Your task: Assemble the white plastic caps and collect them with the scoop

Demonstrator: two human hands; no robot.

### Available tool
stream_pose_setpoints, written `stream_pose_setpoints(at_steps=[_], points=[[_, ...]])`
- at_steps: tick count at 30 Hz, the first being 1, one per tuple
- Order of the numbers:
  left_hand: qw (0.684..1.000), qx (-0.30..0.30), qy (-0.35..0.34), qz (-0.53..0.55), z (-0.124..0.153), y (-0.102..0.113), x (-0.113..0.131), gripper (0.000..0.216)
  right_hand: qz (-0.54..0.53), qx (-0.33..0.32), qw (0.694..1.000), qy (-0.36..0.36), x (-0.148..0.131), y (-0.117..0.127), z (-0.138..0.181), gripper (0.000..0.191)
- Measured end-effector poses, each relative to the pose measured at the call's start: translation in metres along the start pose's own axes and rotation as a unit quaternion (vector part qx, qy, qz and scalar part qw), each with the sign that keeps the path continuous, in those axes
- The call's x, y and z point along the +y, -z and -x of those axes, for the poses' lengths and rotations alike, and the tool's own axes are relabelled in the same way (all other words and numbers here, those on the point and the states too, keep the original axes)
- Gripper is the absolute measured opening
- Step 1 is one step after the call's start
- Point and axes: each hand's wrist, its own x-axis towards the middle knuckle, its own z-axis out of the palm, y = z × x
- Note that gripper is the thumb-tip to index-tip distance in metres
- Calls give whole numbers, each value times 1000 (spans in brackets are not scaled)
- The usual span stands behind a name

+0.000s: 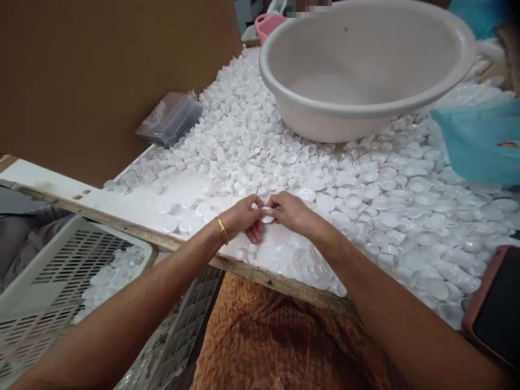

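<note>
A small white saucer [267, 219] is pinched between the fingertips of both hands, just above the table near its front edge. My left hand [245, 215], with a gold bangle at its wrist, closes thumb and forefinger on the saucer's left side; its other fingers curl below. From the right, my right hand [291, 211] grips the same saucer with thumb and fingers. Right below the hands lies a spread of white saucers [296, 262] along the table edge. Beyond them, a heap of tiny white cups [260, 157] covers the table.
A large pale basin [345, 116] sits on the heap at the back. More white saucers [418, 206] lie at right, beside a phone [499, 303] and a blue plastic bag [479, 143]. A slotted crate [60, 271] with white pieces stands lower left. A brown board [114, 70] rises at left.
</note>
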Motion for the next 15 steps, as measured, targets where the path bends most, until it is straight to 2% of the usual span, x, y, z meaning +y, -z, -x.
stream_pose_setpoints(at_steps=[4,7,9,11,13,15], points=[[998,55,-24,-11,5,-6,-4,26,-39,-4,999,5,-4,-1,5,15],[974,170,-90,-117,10,-7,-7,19,-27,27,999,-4,-8,-1,10,15],[918,267,-165,-241,16,-7,-12,9,-16,40,999,-8,-8,-1,11,14],[842,319,-247,-359,22,-11,-18,15,-16,43,999,-9,-7,-2,10,14],[780,306,-317,-444,28,-17,-26,20,-21,43,999,-6,-3,-3,7,14],[745,269,-356,-496,30,-26,-33,26,-27,38,999,-2,1,-4,3,13]])
